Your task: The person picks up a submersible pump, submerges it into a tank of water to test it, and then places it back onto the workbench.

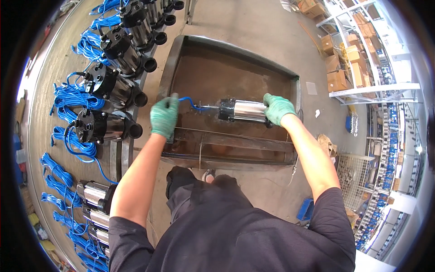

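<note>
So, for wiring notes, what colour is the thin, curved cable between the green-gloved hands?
The cable is bright blue, clearest in the head view.

I'm seeing room over the far half of the tub (226, 75), beyond the shiny pump (249, 110) the right hand (278, 109) is gripping. Raised rims (240, 53) are walling it; a crossbar (253, 142) is blocking the near side. Blue cable (186, 99) is spanning toward the left hand (164, 116). Row of pumps (120, 51) is crowding that hand's outer side.

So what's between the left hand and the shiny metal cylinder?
The head view shows blue cable between the left hand and the shiny metal cylinder, plus a small metal piece too unclear to name.
</note>
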Available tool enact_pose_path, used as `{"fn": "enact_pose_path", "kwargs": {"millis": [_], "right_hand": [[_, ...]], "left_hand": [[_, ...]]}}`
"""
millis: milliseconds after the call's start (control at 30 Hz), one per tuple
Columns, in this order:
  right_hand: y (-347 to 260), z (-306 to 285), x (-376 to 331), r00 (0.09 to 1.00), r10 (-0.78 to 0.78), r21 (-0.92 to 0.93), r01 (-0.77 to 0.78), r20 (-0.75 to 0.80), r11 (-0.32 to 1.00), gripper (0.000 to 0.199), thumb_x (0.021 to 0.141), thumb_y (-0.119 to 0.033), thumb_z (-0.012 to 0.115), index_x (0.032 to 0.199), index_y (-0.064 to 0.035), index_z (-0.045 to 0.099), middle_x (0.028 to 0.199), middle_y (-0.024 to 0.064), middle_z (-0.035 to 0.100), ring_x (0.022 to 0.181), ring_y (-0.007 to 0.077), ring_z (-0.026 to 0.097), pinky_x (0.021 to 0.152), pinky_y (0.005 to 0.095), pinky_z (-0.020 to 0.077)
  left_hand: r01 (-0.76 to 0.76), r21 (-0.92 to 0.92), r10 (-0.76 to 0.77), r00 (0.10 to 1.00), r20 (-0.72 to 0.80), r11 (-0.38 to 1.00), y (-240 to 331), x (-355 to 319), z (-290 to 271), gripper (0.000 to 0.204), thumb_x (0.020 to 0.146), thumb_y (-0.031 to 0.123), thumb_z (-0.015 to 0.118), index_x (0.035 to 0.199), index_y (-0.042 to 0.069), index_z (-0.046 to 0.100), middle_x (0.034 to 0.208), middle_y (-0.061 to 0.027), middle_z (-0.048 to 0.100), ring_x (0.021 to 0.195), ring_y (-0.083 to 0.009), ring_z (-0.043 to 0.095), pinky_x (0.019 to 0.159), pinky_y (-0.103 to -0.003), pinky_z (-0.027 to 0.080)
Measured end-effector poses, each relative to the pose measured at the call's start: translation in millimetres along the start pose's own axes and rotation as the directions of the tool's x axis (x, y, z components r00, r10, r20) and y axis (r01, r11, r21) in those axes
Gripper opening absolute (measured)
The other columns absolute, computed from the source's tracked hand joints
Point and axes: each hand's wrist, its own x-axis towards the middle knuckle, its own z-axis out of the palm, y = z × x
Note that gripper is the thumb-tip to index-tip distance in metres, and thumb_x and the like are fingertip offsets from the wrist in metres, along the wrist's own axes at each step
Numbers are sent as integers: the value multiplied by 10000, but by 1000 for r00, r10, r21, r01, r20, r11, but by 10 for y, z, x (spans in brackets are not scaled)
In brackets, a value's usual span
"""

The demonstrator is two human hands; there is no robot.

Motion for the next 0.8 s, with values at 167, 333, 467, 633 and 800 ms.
{"fn": "enact_pose_path", "kwargs": {"millis": [167, 333, 467, 633, 800], "right_hand": [[426, -323, -757, 992, 13, 251, 19, -128, 968, 165, 867, -183, 627, 1007, -112, 678, 1001, 175, 745, 978, 393, 700, 860, 474, 543], [451, -183, -1276, 975, -70, 499, 170, -212, 850, 117, 857, -152, 628, 944, -92, 680, 888, 181, 723, 859, 391, 702, 783, 466, 553], [270, 174, -1452, 961, -127, 565, 248, -245, 787, 124, 858, -150, 616, 944, -90, 681, 895, 199, 725, 875, 406, 710, 787, 473, 559], [3, 663, -1428, 948, -199, 504, 302, -249, 809, 113, 880, -158, 625, 964, -107, 681, 954, 189, 734, 937, 418, 704, 831, 501, 559], [-120, 920, -1438, 953, -208, 438, 286, -219, 852, 143, 904, -198, 649, 1019, -116, 671, 1026, 170, 730, 998, 398, 700, 877, 507, 558]], "left_hand": [[226, -446, -238, 971, 30, 866, 664, -238, -812, 445, 1015, 438, 712, 734, 100, 645, 619, 56, 469, 526, -53, 398, 493, -254, 307], [179, -634, -269, 962, -47, 752, 817, -685, -1475, 404, 1025, 345, 713, 716, 137, 557, 595, 47, 433, 459, -59, 321, 451, -254, 218], [132, -701, -293, 949, -115, 701, 707, -1061, -1786, 367, 1038, 325, 694, 746, 147, 561, 575, 62, 333, 449, -66, 266, 432, -269, 173], [186, -689, -457, 859, -232, 701, 493, -1508, -1902, 435, 1030, 351, 701, 688, 177, 496, 556, 56, 340, 427, -77, 280, 414, -273, 198], [243, -652, -525, 803, -280, 719, 13, -2060, -1904, 496, 1000, 411, 727, 640, 194, 462, 519, 54, 362, 405, -85, 294, 402, -277, 203]]}}
